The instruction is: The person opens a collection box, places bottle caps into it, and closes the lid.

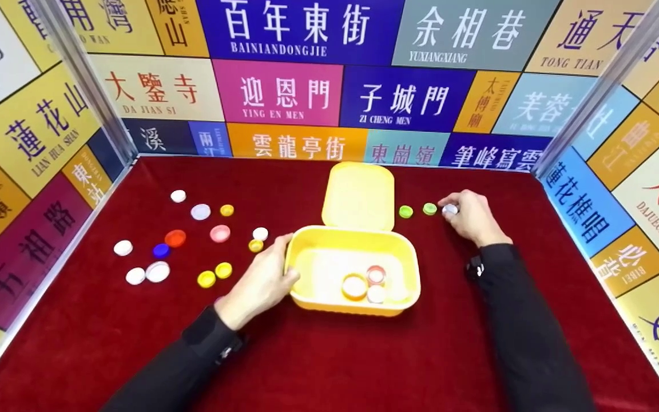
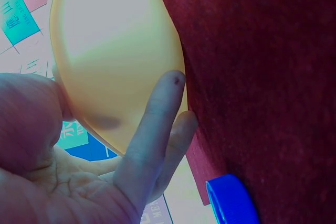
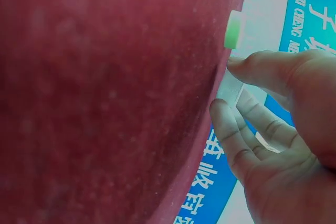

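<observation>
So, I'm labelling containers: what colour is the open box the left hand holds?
The box is yellow, seen best in the head view.

- We see only part of the pale cap [image 1: 449, 210]; the right hand [image 1: 472, 217] covers the rest.
- The left arm [image 1: 209, 332] hides most of a purple thing [image 1: 218, 299], so we can't name it.
- In the left wrist view, we find the blue cap [image 2: 232, 200] and yellow box [image 2: 115, 72] cut off.

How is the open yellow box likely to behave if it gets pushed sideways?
The yellow box probably slides rather than tips, since it sits low and wide on the red surface. It looks like moulded plastic with thin walls, so likely light and fairly stiff. The three caps lying inside may shift or rattle.
</observation>
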The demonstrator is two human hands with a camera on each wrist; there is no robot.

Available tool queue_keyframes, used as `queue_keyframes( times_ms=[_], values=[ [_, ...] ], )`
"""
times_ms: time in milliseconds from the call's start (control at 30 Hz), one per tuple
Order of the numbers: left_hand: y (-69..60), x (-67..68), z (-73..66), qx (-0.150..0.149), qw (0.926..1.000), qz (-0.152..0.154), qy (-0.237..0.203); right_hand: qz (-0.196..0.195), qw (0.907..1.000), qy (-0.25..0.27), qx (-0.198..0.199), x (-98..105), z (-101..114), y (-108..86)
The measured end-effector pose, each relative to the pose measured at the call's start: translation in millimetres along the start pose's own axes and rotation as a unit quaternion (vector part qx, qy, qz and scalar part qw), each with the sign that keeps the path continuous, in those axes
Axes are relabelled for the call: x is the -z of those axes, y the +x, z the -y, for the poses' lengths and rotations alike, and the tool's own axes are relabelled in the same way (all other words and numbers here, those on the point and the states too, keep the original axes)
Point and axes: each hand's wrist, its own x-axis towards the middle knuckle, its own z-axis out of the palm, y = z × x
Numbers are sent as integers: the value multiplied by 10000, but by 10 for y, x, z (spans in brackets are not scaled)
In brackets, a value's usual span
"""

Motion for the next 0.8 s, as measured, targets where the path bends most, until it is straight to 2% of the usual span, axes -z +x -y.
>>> queue_keyframes(
  times_ms=[233, 600, 800],
  values=[
    [-9, 3, 3, 15, 10000, -4, -31, -382, 9987, 57, 345, 62, 202, -122],
    [3, 1, 1, 88, 10000, -11, 10, -687, 9899, 419, 1165, 136, 830, -382],
    [-1, -9, 1, 90, 10000, -5, 16, -532, 9810, 605, 1766, 109, 1084, -545]
  ],
)
